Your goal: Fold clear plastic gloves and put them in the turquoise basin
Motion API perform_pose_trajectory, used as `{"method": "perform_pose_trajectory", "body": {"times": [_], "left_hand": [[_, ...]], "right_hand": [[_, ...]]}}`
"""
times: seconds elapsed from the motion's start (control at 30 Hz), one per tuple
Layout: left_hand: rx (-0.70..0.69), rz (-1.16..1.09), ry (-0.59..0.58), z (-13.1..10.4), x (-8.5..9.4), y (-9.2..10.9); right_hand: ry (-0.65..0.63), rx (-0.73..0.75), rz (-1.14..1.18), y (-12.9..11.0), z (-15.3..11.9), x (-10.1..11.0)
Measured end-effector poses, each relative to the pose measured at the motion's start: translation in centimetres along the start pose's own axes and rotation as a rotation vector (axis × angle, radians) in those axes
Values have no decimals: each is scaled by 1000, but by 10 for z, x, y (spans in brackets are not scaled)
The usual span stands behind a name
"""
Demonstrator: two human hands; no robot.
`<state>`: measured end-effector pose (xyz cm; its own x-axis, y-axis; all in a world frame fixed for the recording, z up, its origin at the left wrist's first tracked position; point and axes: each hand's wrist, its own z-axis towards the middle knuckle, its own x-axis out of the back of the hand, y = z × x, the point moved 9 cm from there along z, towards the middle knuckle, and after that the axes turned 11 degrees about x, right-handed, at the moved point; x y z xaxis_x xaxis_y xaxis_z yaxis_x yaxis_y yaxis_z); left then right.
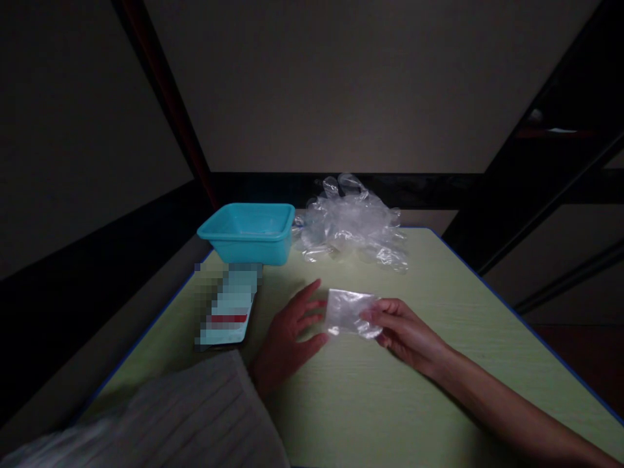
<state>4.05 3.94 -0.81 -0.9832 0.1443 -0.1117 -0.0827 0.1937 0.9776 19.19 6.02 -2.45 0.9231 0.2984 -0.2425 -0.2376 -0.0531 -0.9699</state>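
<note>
My right hand [397,328] pinches the right side of a folded clear plastic glove [347,313], a small shiny rectangle held over the table. Just left of it, my left hand [292,331] has its fingers spread, with the fingertips close to the glove's left edge; whether they touch it I cannot tell. Beyond both hands lies a loose pile of clear disposable plastic gloves [353,221], several of their fingers sticking up.
A turquoise plastic basin [253,250] stands at the table's back left. In front of it lies a phone-like device [229,305], its screen partly blurred out. The pale green table [390,416] has a blue edge, and a wall [331,91] rises behind it.
</note>
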Motion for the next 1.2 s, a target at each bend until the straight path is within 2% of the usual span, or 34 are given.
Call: {"method": "perform_pose_trajectory", "body": {"times": [0.1, 0.17, 0.2, 0.27, 0.33, 0.37, 0.43, 0.53, 0.63, 0.7, 0.77, 0.83, 0.93, 1.0, 1.1, 1.2], "left_hand": [[1, -131, 28, -1, 6, 3], [90, -244, -56, -1, 0, -4], [153, -305, -122, -2, -6, -10], [273, -412, -257, -3, -20, -23], [347, -483, -327, -4, -29, -33], [365, -506, -319, -4, -29, -37], [386, -523, -251, -2, -26, -43], [413, -493, -155, -2, -19, -48], [411, -476, -93, -2, -11, -46], [400, -473, -63, -1, -6, -44], [392, -465, -47, 1, -3, -42], [389, -449, -46, 2, -2, -41], [377, -419, -72, 2, -4, -38], [371, -389, -107, 2, -8, -37], [360, -330, -144, 0, -11, -37], [340, -267, -189, -1, -14, -37]], "right_hand": [[227, 167, -103, -20, 0, 24], [273, 403, -340, -48, -6, 28], [257, 549, -493, -63, -12, 24], [131, 860, -803, -85, -28, 0], [-54, 1112, -1061, -87, -46, -30], [-135, 1194, -1161, -83, -53, -42], [-238, 1279, -1311, -74, -62, -57], [-335, 1324, -1415, -65, -65, -67], [-450, 1284, -1354, -62, -61, -67], [-475, 1145, -1172, -63, -50, -58], [-426, 909, -878, -63, -33, -42], [-361, 618, -548, -51, -15, -25], [-356, 275, -202, -25, -6, -18], [-414, 189, -122, -14, -8, -25], [-499, 138, -89, -6, -13, -35], [-528, 98, -87, 0, -16, -39]]}}
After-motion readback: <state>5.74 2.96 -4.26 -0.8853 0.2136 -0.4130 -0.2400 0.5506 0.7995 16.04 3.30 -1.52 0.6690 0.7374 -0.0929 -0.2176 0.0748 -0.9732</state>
